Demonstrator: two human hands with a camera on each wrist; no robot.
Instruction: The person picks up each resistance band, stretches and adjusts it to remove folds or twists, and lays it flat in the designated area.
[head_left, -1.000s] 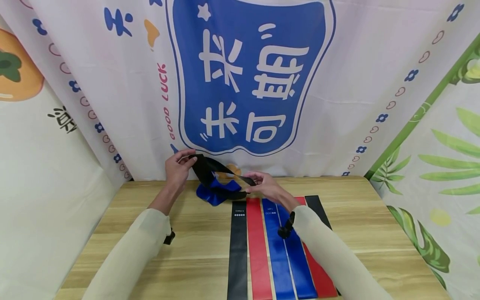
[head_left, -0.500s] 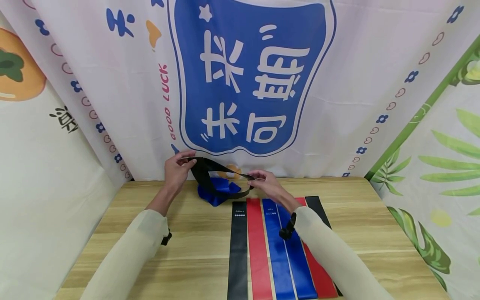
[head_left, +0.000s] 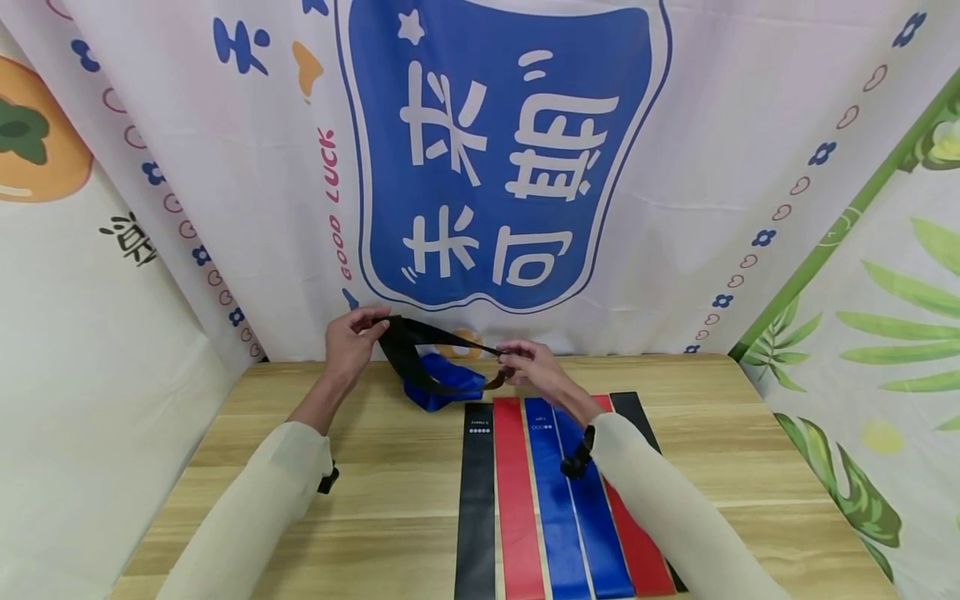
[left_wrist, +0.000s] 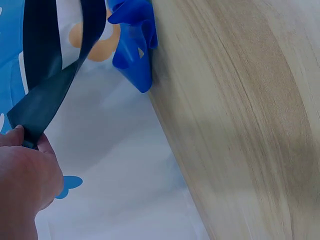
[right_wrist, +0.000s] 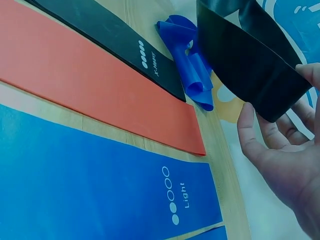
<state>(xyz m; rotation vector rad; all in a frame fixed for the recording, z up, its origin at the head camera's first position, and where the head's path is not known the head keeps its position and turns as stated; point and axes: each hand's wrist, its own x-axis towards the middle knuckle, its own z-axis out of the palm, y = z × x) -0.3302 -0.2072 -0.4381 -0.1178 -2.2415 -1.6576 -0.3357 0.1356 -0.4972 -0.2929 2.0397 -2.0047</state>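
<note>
A loop-shaped black resistance band is held up between both hands over the back of the table. The left hand pinches its left end between thumb and fingers; the left wrist view shows the band folding over just above that grip. At the other end, the right hand holds the band with its thumb on one side and fingers on the other, as the right wrist view shows at the band's bend. A crumpled blue resistance band lies on the table, partly covered by the black one.
Flat bands lie side by side on the wooden table: a black one marked X-Heavy, a red one, a blue one marked Light, and several more partly under the right forearm. A printed curtain hangs behind the table's back edge.
The black band has gone from twisted to a wider, open loop between the hands. The left hand has shifted slightly left. The blue band behind has changed shape a little.
</note>
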